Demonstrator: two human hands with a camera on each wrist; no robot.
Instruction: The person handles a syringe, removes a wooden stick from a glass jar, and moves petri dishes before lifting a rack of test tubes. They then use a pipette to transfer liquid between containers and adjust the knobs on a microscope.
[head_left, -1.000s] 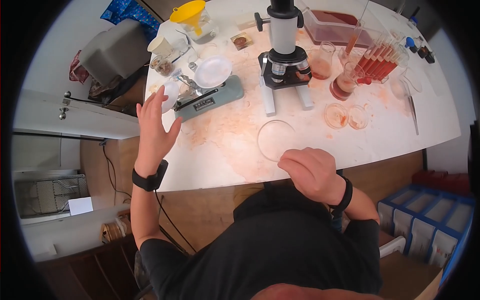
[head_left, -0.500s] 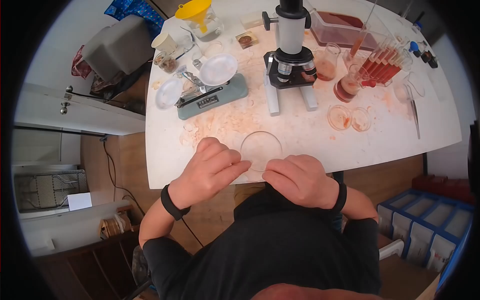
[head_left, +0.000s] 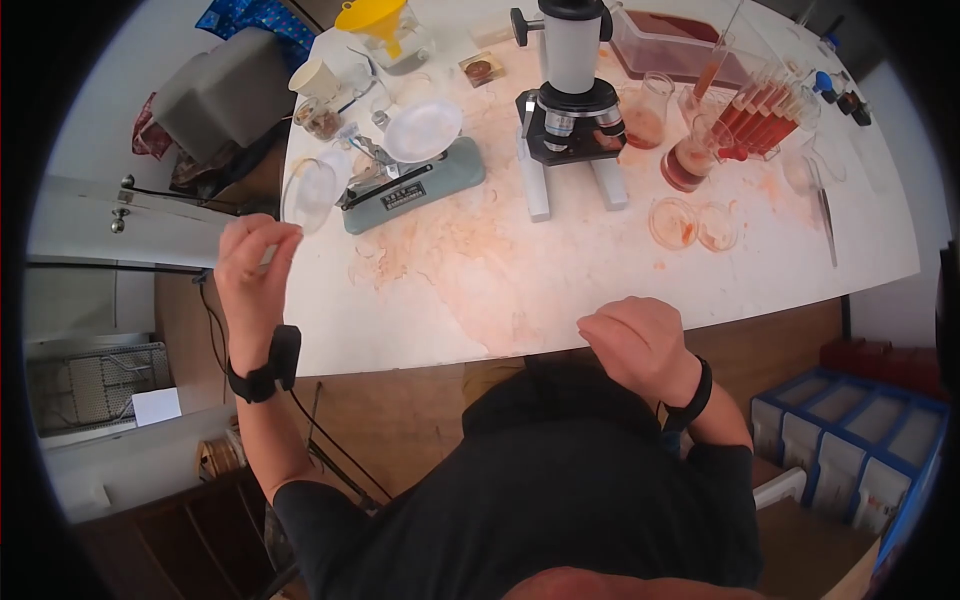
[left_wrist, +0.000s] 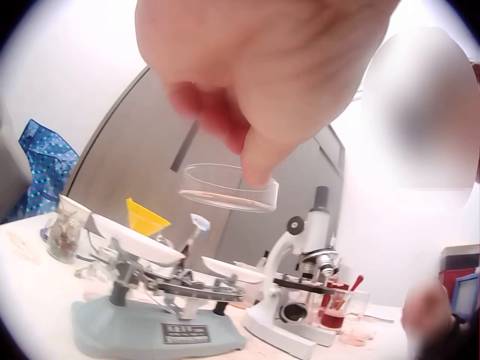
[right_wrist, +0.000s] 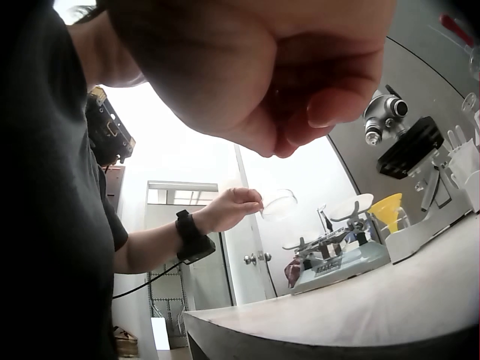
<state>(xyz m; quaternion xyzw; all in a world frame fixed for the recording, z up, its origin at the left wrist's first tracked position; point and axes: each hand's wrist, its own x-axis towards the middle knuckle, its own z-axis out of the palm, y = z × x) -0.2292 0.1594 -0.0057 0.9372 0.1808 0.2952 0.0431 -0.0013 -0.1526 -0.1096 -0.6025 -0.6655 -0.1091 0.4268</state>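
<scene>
My left hand [head_left: 252,268] pinches a clear round petri dish [head_left: 311,196] by its rim, thumb and fingertips together. In the left wrist view the glass dish [left_wrist: 225,201] hangs nearly level in the air, before a green-based balance scale [left_wrist: 161,330]. From the head view, the dish overlaps the left white pan of that scale. My right hand [head_left: 638,345] is over the front table edge, its fingers curled and tips drawn to the thumb. In the right wrist view nothing shows between those fingertips [right_wrist: 330,109].
A microscope [head_left: 572,110] stands mid-table. To its right are a flask [head_left: 648,120], a beaker of red liquid [head_left: 686,168], a rack of red test tubes [head_left: 765,120], small petri dishes [head_left: 675,222] and tweezers [head_left: 826,220]. A yellow funnel [head_left: 372,18] sits at the back left. Orange stains mark the tabletop.
My left hand came in from the left, took the petri dish's rim beside the right hand, then carried it left toward the scale. The right hand let go and stayed near the table edge.
</scene>
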